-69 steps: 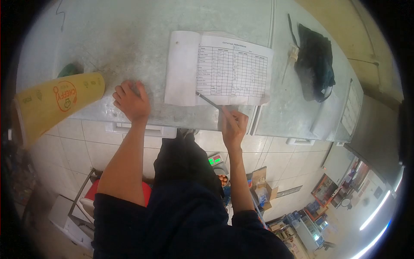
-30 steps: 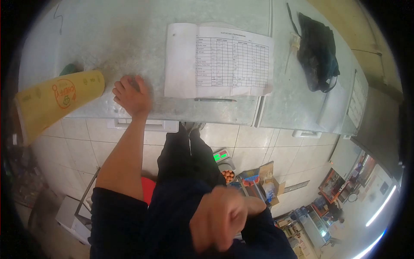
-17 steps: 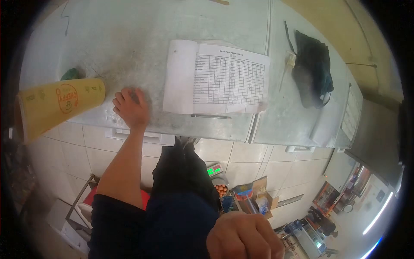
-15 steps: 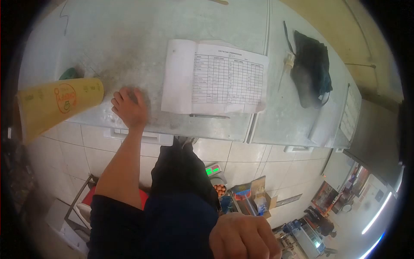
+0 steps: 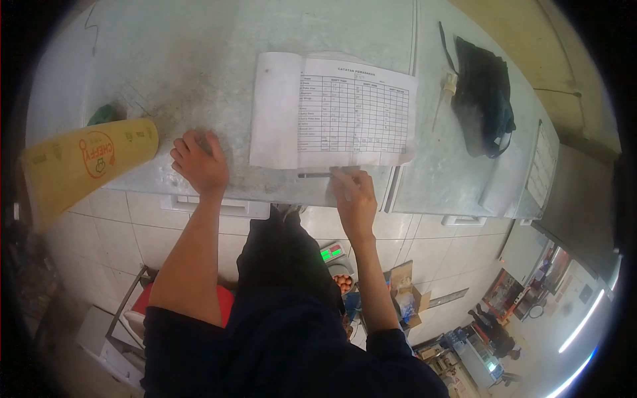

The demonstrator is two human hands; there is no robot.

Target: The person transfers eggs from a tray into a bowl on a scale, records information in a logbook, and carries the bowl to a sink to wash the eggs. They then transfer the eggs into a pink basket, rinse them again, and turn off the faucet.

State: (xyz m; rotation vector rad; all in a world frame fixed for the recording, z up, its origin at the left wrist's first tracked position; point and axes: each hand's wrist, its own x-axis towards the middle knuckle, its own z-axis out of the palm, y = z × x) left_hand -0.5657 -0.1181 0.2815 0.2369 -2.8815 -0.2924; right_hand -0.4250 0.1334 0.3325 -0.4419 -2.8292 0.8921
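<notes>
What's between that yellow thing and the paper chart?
In the head view, the left hand rests on the tabletop between the yellow thing and the paper chart.

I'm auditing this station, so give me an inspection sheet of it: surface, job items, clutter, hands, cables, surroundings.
Surface: metal table, grey, with dark smudges.
Job items: printed form, partly filled in; pen along its near edge.
Clutter: yellow printed container on its side, green item behind it; black bag on the right.
Hands: left rests on the table; right is at the pen's right end, grip unclear.
Cables: thin dark strand, far left; cord or mark, cannot tell.
Surroundings: lit scale display, eggs, cardboard box; another person in the background.
</notes>
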